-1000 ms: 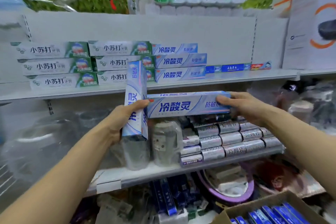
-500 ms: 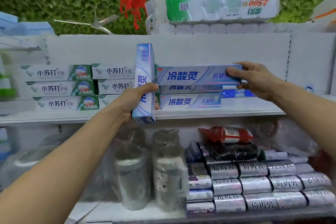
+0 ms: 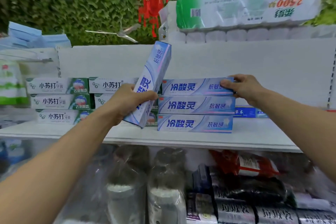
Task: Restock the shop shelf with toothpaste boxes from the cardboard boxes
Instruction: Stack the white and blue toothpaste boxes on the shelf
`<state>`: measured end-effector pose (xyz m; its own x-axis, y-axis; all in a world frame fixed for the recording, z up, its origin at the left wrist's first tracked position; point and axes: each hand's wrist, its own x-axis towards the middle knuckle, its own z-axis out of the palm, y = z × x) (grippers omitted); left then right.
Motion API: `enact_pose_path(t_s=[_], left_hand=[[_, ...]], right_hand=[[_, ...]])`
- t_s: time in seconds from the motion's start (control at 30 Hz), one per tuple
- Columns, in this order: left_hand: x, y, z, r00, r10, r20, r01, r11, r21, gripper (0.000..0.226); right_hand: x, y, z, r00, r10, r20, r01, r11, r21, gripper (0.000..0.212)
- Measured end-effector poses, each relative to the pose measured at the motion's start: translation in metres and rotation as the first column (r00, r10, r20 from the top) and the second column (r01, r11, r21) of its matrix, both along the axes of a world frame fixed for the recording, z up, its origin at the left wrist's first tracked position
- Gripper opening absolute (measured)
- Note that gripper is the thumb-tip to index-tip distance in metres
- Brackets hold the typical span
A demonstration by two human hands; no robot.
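Far left on my feed, green-and-white toothpaste boxes (image 3: 58, 85) sit stacked three high on the white shelf (image 3: 181, 140). Next comes my left hand (image 3: 127, 102), gripping the tilted blue box (image 3: 154, 78). The box stands on end with its top leaning right. My fingers wrap its lower half, my thumb lies across the printed face, and the bottom end pokes out below my hand. Right of that, the top blue box (image 3: 192, 87) lies flat on two matching boxes. My right hand (image 3: 243, 87) pinches its right end, thumb on the front face and fingers curled over the top edge.
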<state>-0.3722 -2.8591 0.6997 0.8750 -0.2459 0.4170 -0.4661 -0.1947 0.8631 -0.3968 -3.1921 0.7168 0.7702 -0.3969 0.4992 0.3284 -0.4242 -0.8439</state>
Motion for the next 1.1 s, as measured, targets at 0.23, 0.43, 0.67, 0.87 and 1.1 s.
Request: enact_pose_path(t_s=[0.23,0.43,0.67,0.87,1.1], left_hand=[[0.005,-0.008,0.009,0.998,0.044,0.045,-0.047,0.996,0.082,0.047],[0.004,-0.008,0.013,1.000,-0.025,-0.010,0.026,0.996,0.080,0.037],[-0.004,-0.016,0.027,0.987,-0.135,0.088,0.108,0.958,0.266,0.052],[-0.020,-0.036,0.061,0.946,-0.254,0.204,0.112,0.841,0.529,0.044],[0.005,-0.059,0.062,0.861,-0.001,0.508,-0.230,0.891,0.392,0.042]], right_hand=[[0.024,-0.012,0.000,0.999,-0.033,0.013,0.034,0.998,-0.043,0.045],[0.032,-0.017,0.003,0.990,-0.066,-0.123,0.057,0.996,-0.072,0.051],[-0.004,0.016,0.027,0.963,-0.059,0.263,0.142,0.941,-0.308,0.076],[-0.043,0.035,0.050,0.936,0.345,0.062,-0.282,0.846,-0.452,0.048],[-0.036,0.002,0.022,0.973,0.172,0.152,-0.135,0.964,-0.231,0.036]])
